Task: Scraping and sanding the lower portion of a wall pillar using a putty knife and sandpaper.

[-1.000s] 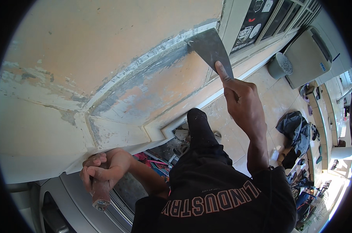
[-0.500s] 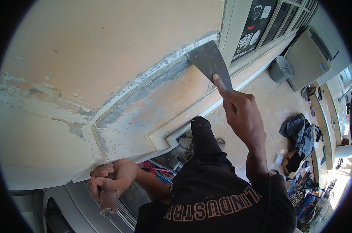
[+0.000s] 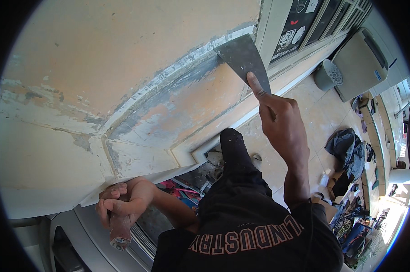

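My right hand (image 3: pixel 279 127) grips a wide grey putty knife (image 3: pixel 239 59), index finger pressed along its blade. The blade's edge rests at a narrow whitish ledge (image 3: pixel 177 68) on the peach wall (image 3: pixel 105 50), where grey patches and scraped paint show along the joint. Low at the left, my left hand (image 3: pixel 123 201) has its fingers curled round a reddish-brown, dusty cylindrical object (image 3: pixel 119 231) with a pale end, close against the wall's lower edge.
My dark-clad leg (image 3: pixel 234 154) is beside the wall on a tiled floor (image 3: pixel 270 177). At right are a grey bucket (image 3: pixel 328 75), an appliance (image 3: pixel 359 63), a black bag (image 3: pixel 345 149), shoes and clutter. A grey car (image 3: pixel 87 240) is below left. A framed window (image 3: pixel 313 27) is upper right.
The view dipped and came back. The blade has shifted very slightly left along the ledge; both hands keep their grips.
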